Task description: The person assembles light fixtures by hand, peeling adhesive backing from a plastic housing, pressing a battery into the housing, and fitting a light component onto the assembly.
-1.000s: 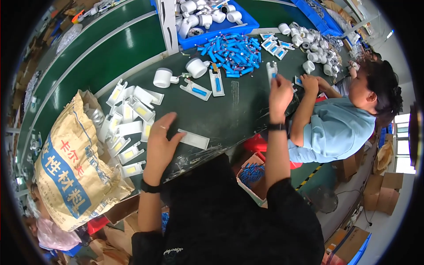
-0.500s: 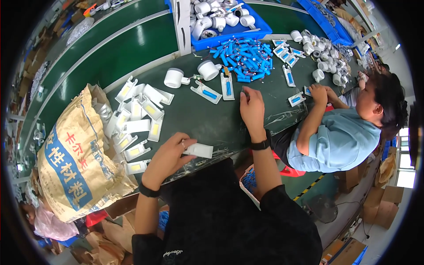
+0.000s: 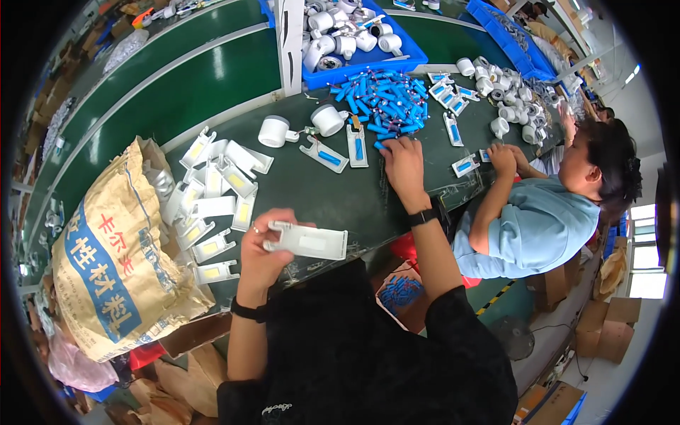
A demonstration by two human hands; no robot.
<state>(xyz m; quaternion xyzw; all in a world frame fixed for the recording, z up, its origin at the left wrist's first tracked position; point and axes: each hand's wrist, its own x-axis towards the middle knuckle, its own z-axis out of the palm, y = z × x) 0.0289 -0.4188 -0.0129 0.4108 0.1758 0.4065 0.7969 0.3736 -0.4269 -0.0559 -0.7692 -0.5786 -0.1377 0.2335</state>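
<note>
left fingers (image 3: pixel 278 214) part-hidden, black shirt (image 3: pixel 382 354) cropped below

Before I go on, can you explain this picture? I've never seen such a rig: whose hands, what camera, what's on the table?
No machine here: a person works bare-handed, filmed by a fisheye camera worn on the head and looking down, so edges bend. The left hand holds a white casing. The right hand is at a blue cylinder near a pile of the same; I can't tell whether it is gripped. Also on the green table are more casings and round white parts; behind is a blue bin. A paper bag is at the left, a co-worker in light blue at the right.
</note>
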